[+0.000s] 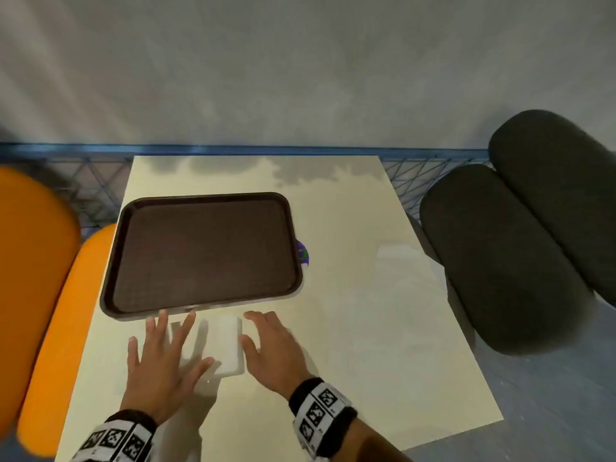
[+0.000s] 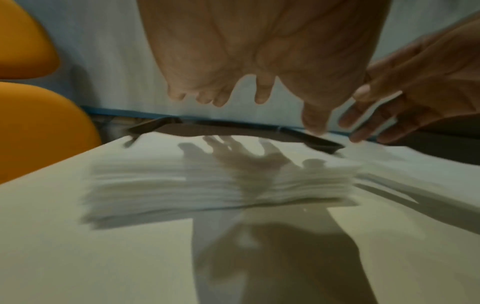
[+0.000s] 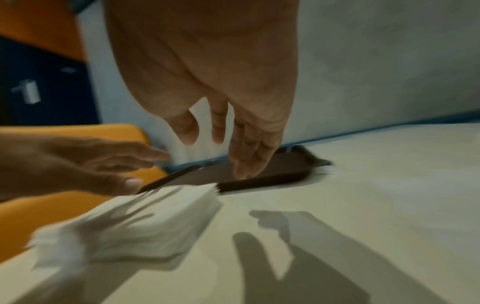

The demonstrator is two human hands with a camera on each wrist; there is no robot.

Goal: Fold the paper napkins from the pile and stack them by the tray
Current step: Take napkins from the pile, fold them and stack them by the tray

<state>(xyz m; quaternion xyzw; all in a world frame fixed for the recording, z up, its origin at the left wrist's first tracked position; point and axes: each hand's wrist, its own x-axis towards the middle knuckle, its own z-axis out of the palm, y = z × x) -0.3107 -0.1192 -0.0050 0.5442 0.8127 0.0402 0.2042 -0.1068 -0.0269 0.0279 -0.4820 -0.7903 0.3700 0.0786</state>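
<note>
A thick pile of white paper napkins (image 1: 224, 345) lies on the cream table (image 1: 350, 295), just in front of the near edge of a dark brown tray (image 1: 203, 251). My left hand (image 1: 163, 358) hovers flat over the pile's left half with fingers spread and straight. My right hand (image 1: 270, 348) hangs to the right of the pile, fingers relaxed, holding nothing. The left wrist view shows the pile (image 2: 221, 185) below my left hand (image 2: 246, 82), apart from it. In the right wrist view the pile (image 3: 130, 224) sits left of my right hand (image 3: 221, 127).
Orange seat cushions (image 1: 36, 278) line the table's left side and dark grey cushions (image 1: 520, 245) its right. A blue wire railing (image 1: 266, 151) and a grey wall stand behind. A small purple object (image 1: 303, 255) peeks out by the tray's right rim.
</note>
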